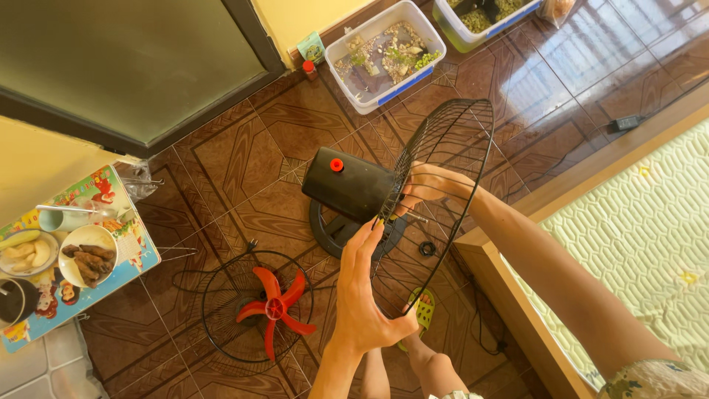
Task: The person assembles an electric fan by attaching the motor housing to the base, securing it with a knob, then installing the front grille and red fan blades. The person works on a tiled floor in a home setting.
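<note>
A black fan motor housing (346,183) with a red knob stands on its round base on the brown tiled floor. A black wire rear grille (450,140) sits against the motor's front. My left hand (367,295) grips the grille's lower rim, fingers stretched up toward the motor. My right hand (428,185) reaches through the wires at the grille's centre, fingers closed by the motor shaft. A small black ring nut (427,249) lies on the floor below the grille.
The front grille (221,318) lies flat on the floor with the red fan blade (275,307) on it. A low table (118,222) with bowls of food is at the left. White plastic tubs (369,33) stand by the wall. A bed edge (517,310) runs along the right.
</note>
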